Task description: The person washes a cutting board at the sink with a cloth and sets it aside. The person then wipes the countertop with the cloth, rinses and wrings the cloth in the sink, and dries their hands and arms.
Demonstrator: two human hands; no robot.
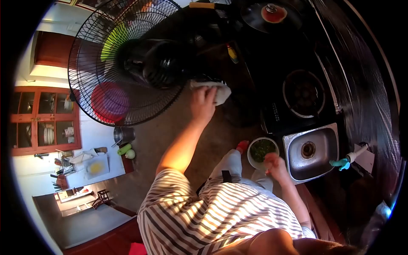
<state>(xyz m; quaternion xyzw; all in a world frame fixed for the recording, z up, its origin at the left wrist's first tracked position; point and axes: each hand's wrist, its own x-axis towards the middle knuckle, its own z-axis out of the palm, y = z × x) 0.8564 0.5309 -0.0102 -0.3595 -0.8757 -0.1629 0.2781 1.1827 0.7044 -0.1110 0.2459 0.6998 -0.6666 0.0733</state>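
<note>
My left hand (204,102) reaches forward, its fingers closed on a white cloth (222,93) beside the dark rear part of a large standing fan (163,63). The cloth touches or lies close to a dark part that I cannot make out. My right hand (276,168) is at the near right edge of a white bowl (249,158) with chopped greens (262,148) in it. Its fingers are curled and slightly blurred; what they hold, if anything, is too small to tell.
A steel sink (312,155) with a blue-tipped tap (340,163) is on the right. Beyond it is a black stove (272,89) with a lidded pan (255,19). At the left, a white counter (91,135) holds knives and a cutting board (97,166).
</note>
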